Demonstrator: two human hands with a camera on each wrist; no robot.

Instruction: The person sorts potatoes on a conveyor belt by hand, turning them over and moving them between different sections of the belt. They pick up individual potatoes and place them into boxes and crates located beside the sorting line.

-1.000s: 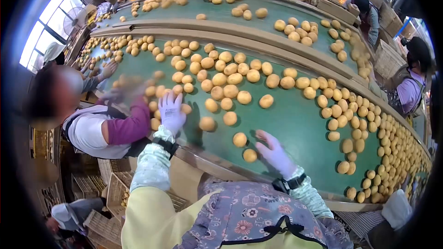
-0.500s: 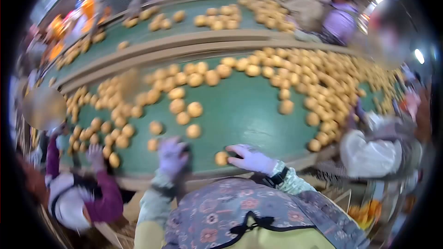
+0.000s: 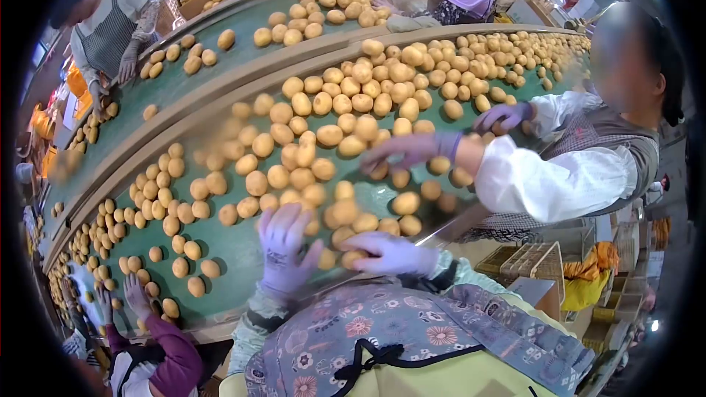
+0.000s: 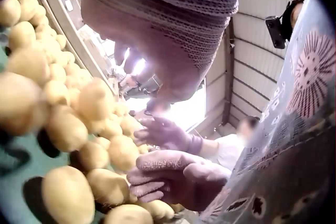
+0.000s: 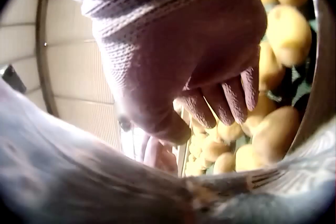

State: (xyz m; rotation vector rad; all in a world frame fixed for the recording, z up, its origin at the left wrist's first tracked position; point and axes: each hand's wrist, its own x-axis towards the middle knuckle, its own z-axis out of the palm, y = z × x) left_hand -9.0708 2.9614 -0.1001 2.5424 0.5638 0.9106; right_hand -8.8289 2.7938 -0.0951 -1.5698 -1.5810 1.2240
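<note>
Round yellow potatoes lie loose over the green conveyor belt. In the head view my gloved left hand is raised over the near part of the belt, fingers extended and thumb apart. My gloved right hand reaches in from the near edge. Its fingertips overlap a potato beside that edge. From the right wrist, the right hand shows its fingers fairly straight, with potatoes just beyond them. In the left wrist view the left hand has nothing in its grasp.
A person in white sleeves reaches over the belt at my right, a gloved hand close to mine. Another worker's purple sleeve is at the left. A divider rail separates a second belt behind. Wicker baskets stand at the right.
The view has swung rightward along the belt, toward the worker in white sleeves. My hands are closer together, and denser potatoes now lie in front of them.
</note>
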